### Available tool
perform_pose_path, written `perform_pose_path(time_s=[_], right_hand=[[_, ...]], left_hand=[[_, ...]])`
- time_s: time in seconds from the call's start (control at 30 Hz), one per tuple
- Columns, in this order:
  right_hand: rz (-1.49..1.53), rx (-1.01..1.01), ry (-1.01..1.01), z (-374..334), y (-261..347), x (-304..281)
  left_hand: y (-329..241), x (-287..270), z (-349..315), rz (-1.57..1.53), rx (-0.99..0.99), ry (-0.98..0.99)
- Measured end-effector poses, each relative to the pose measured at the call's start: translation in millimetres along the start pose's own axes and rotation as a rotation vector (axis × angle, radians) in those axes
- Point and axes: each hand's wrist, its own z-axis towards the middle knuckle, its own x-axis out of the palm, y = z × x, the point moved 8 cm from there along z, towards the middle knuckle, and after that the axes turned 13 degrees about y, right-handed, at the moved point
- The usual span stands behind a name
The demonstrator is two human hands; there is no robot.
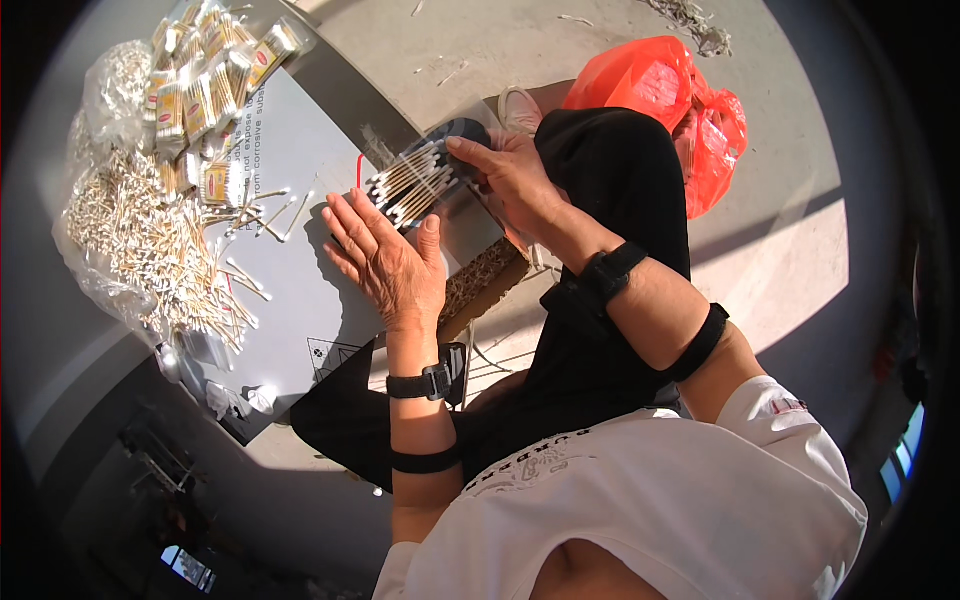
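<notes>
A clear plastic bag of cotton swabs (412, 186) is tilted over the edge of the grey board. My right hand (512, 178) pinches its far right end between thumb and fingers. My left hand (392, 262) is beside the swabs' near left end, its fingers stretched out and its thumb apart. Whether its fingertips touch the bag I cannot tell. Left of that hand, several loose cotton swabs (272, 218) lie on the board, next to a large heap of loose swabs (145, 235) on clear plastic.
Packed swab bags (205, 95) are piled at the far left of the grey board (290, 150). A red plastic bag (640, 85) stands on the floor beyond my knee. Crumpled white scraps (262, 398) lie at the board's near corner. A cardboard edge (485, 285) shows below the bag.
</notes>
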Motion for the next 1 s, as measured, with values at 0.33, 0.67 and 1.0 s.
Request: perform_pose_path(time_s=[0.33,0.67,1.0], right_hand=[[-0.120,-0.101,-0.067,12.1,-1.6,0.3],[-0.182,-0.225,-0.128,12.3,3.5,-1.5],[-0.050,-0.172,-0.107,7.9,5.8,0.8]], left_hand=[[-11.9,2.8,-2.7,0.077,-0.019,0.019],[-13.4,1.0,3.1,-0.004,0.007,0.021],[-38.5,-7.3,10.5,0.009,0.154,0.048]])
